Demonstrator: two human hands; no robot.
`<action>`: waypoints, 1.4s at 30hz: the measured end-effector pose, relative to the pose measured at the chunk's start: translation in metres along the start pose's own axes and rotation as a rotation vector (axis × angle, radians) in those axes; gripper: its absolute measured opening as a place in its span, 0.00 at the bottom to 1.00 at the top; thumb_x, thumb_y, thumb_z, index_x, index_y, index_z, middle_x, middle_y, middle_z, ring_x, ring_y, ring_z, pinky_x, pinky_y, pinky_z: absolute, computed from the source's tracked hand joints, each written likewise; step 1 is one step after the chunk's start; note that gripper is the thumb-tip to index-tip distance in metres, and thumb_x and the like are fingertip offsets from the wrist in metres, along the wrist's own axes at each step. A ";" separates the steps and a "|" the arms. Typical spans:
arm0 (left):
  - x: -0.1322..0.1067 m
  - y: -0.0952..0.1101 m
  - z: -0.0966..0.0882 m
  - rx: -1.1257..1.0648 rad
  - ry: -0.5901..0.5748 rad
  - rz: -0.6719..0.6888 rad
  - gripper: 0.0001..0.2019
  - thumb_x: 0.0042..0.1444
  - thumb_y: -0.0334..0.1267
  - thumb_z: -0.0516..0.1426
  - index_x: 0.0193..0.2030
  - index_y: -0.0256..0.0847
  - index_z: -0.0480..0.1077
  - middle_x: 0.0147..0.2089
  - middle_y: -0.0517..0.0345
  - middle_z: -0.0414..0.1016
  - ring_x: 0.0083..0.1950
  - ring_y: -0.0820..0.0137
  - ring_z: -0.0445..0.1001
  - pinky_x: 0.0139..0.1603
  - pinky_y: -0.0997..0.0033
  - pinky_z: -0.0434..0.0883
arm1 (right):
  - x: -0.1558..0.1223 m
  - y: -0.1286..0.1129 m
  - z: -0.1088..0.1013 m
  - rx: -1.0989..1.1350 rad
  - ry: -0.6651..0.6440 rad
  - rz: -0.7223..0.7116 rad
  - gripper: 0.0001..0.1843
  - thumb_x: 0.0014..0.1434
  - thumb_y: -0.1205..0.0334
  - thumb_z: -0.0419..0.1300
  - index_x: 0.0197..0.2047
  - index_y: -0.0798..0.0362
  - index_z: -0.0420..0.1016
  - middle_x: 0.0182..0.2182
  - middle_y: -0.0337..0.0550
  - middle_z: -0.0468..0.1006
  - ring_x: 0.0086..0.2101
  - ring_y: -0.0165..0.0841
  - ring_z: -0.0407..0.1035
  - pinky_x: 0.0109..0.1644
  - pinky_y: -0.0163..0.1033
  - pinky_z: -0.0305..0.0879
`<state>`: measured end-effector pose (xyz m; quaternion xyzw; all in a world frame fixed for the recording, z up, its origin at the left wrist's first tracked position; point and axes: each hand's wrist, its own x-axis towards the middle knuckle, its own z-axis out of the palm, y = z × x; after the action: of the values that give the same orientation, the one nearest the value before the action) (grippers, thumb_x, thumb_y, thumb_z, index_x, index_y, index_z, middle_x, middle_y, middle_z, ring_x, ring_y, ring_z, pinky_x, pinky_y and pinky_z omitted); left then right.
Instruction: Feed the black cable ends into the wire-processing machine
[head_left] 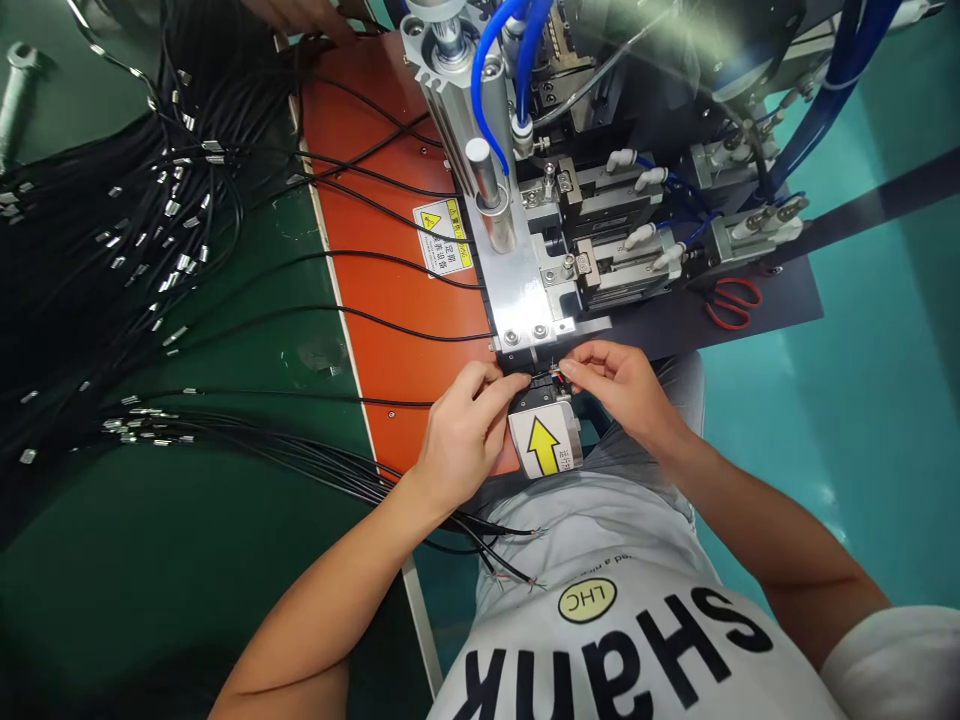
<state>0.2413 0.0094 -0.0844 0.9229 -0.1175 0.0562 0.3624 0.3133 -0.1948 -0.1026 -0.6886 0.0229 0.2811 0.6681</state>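
My left hand (466,428) and my right hand (616,382) meet at the front of a metal pneumatic machine (525,270). Both hands pinch the stripped end of a black cable (551,375), whose thin coloured wires show between my fingertips at the machine's small black fixture (534,392). Just below it sits a white label with a yellow arrow (544,445) pointing up at the machine. The cable's path behind my left hand is hidden.
A big tangle of black cables with metal ends (135,250) covers the green table (187,560) at left. Several cables cross the orange mat (382,290). Loose stripped cable ends (495,550) hang over my lap. Red scissors (731,303) lie right of the machine. Another person's hand (304,15) shows at top.
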 end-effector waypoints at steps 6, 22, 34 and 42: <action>-0.001 0.000 0.000 -0.001 -0.004 0.002 0.15 0.63 0.26 0.51 0.53 0.39 0.72 0.42 0.53 0.67 0.45 0.70 0.72 0.43 0.71 0.72 | 0.000 -0.001 -0.001 -0.003 -0.005 0.006 0.10 0.55 0.55 0.68 0.32 0.54 0.76 0.27 0.38 0.75 0.28 0.29 0.68 0.35 0.36 0.64; 0.000 -0.001 0.001 -0.005 -0.011 -0.012 0.15 0.63 0.27 0.51 0.53 0.41 0.72 0.42 0.53 0.68 0.47 0.68 0.72 0.47 0.68 0.73 | 0.000 -0.001 0.000 -0.022 0.005 -0.007 0.12 0.55 0.52 0.68 0.32 0.53 0.76 0.27 0.39 0.76 0.29 0.30 0.67 0.35 0.37 0.64; 0.000 0.000 0.001 0.011 -0.023 -0.017 0.15 0.63 0.26 0.51 0.52 0.39 0.72 0.42 0.52 0.68 0.47 0.68 0.72 0.46 0.69 0.73 | -0.001 0.007 0.002 -0.015 0.028 -0.025 0.11 0.57 0.53 0.66 0.35 0.53 0.77 0.30 0.40 0.77 0.29 0.30 0.68 0.35 0.38 0.66; 0.001 0.000 0.000 0.018 -0.040 -0.011 0.16 0.63 0.27 0.50 0.53 0.42 0.72 0.41 0.52 0.67 0.47 0.68 0.71 0.47 0.67 0.73 | -0.005 0.009 0.011 0.111 0.056 -0.008 0.11 0.57 0.53 0.66 0.34 0.52 0.75 0.28 0.38 0.75 0.29 0.29 0.67 0.35 0.36 0.66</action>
<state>0.2426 0.0091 -0.0841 0.9277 -0.1193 0.0368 0.3518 0.3015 -0.1872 -0.1083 -0.6582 0.0544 0.2572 0.7054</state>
